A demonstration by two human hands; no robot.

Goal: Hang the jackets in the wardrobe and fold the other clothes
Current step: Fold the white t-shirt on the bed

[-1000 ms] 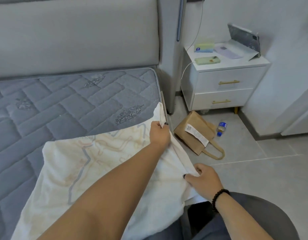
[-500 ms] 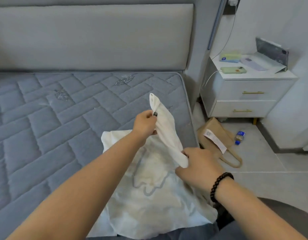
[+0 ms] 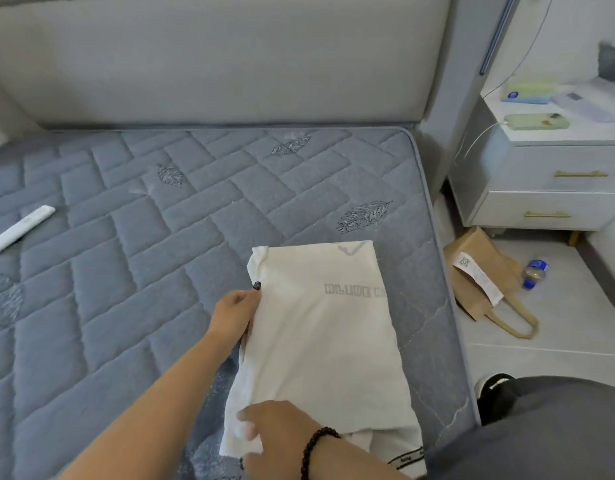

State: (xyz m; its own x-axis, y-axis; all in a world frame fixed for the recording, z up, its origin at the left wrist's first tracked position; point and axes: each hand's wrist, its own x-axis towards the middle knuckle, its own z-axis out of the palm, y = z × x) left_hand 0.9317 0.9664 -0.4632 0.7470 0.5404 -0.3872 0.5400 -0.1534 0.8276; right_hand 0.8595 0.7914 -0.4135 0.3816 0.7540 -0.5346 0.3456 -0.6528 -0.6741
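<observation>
A white T-shirt [image 3: 326, 327] with faint grey lettering lies folded into a long strip on the right part of the blue quilted mattress [image 3: 160, 258]. My left hand [image 3: 235, 315] grips its left edge about halfway up, fingers curled round the fabric. My right hand [image 3: 274, 434], with a black bead bracelet on the wrist, pinches the near left corner of the shirt. The shirt's hem with a striped label shows at the bottom right.
A white remote control [image 3: 20, 229] lies at the mattress's left. Beside the bed stand a white nightstand [image 3: 548, 188] with a phone, and on the floor a brown paper bag [image 3: 479, 271] and a small bottle [image 3: 534, 273]. The padded headboard [image 3: 212, 57] is behind.
The shirt was spread out, then lifted by one side and folded over leftwards. It now lies flat as a narrow strip, with both hands at its left edge.
</observation>
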